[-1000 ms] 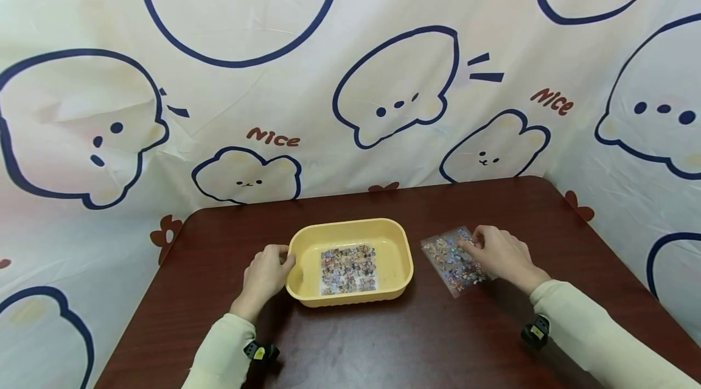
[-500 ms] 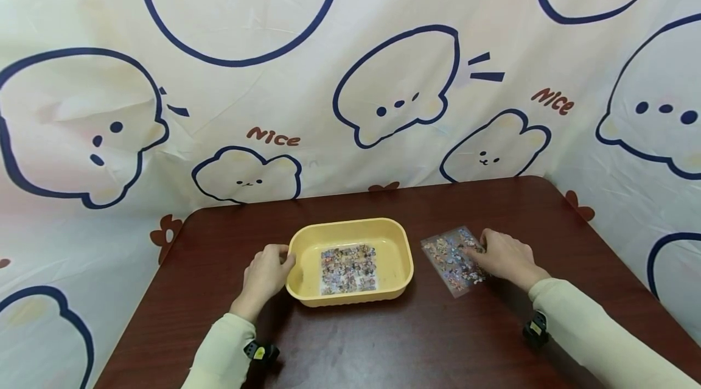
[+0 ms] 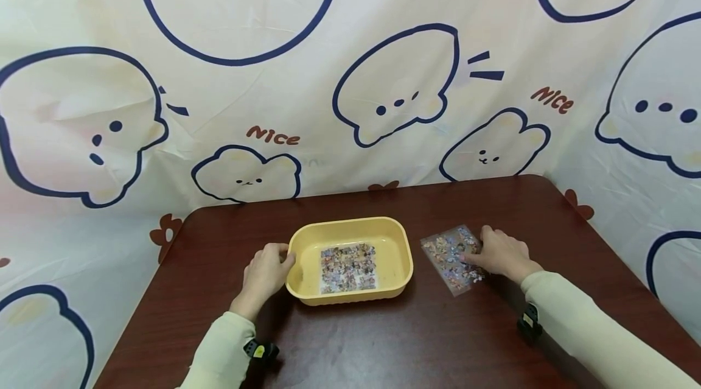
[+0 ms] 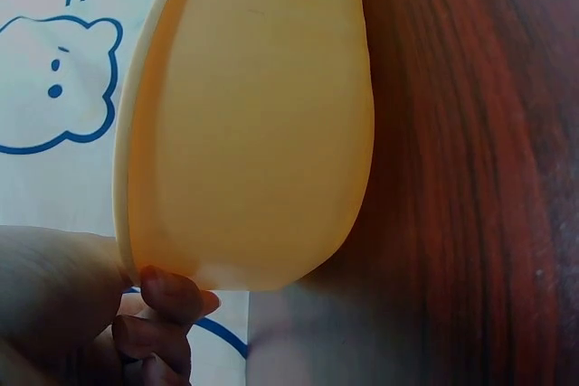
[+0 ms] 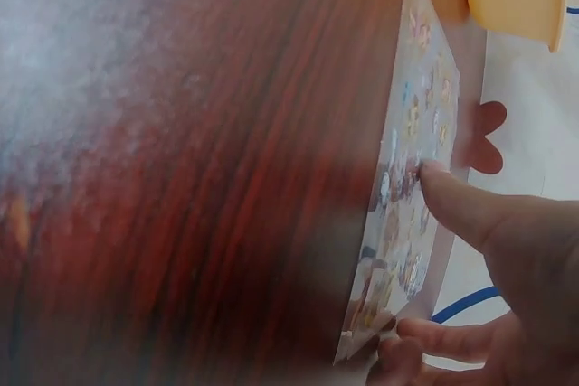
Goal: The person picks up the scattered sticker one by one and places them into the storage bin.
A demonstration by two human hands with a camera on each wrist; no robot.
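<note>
My left hand (image 3: 265,273) grips the left end of a yellow plastic tub (image 3: 306,301), its thumb and fingers at the rim. In the left wrist view the curled fingertips (image 4: 172,296) meet the tub's wall (image 4: 253,133). Inside the tub lies a flat packet of tiny colourful pieces (image 3: 348,268). To the right, a similar clear packet (image 3: 451,258) lies slanted on the table. My right hand (image 3: 501,253) pinches this packet's right side. In the right wrist view the thumb (image 5: 461,201) rests on its printed face, with the fingers (image 5: 443,336) bent at the edge.
The dark red-brown wooden table (image 3: 378,346) carries the tub and the loose packet. Behind it and along both sides hangs a white cloth (image 3: 317,91) with blue cartoon outlines. Both wrists wear small black devices.
My right hand has shifted slightly right, and its thumb has drawn back from the packet's middle toward its right edge. The left hand, tub and packets stay put.
</note>
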